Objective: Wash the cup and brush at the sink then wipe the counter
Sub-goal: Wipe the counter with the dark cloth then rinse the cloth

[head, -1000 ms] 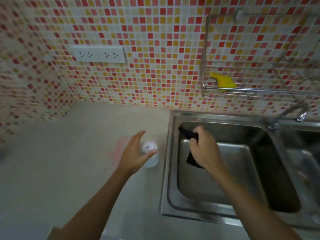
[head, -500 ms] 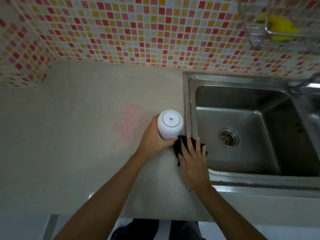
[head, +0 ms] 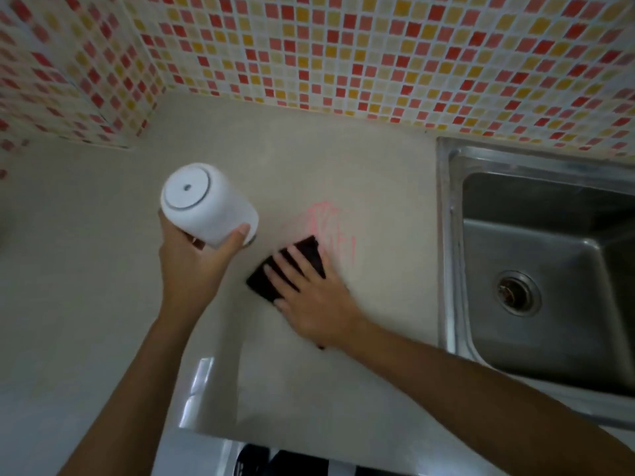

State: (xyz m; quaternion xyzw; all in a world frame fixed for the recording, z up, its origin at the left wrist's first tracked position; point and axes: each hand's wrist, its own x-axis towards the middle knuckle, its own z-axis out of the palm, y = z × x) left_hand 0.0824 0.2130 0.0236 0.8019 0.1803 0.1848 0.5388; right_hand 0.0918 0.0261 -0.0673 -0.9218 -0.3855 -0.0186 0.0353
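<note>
Nearest the counter's [head: 103, 304] front edge, both forearms reach in over the pale surface. The right hand [head: 314, 300] lies flat, fingers straight and spread, pressing a dark cloth [head: 263, 286] onto the counter about midway between the front edge and the back wall, well left of the sink [head: 446, 235]. The cloth looks thin, soft and limp. My judgement is that it would bunch if pushed by one corner, so a broad palm over its middle is the right hold for dragging it.

To the left and a little farther back, the left hand [head: 192, 266] grips a white cup [head: 206, 204] with thumb and fingers wrapped round the wall near the rim. The cup is bottom-up, tilted, and lifted clear of the counter. It looks rigid, smooth and light. If it is wet it could slip, so a full wrap round the wall seems safer than a fingertip pinch, and it should be set down gently.

Just beyond the cloth's far edge, touching it, is a pink smear [head: 330, 221] on the counter, which seems to be the spot to wipe. The sink sits at the counter's right end, its drain [head: 519, 293] showing in the basin. No brush is in view. A tiled wall [head: 343, 46] runs along the back edge and round the left corner.
</note>
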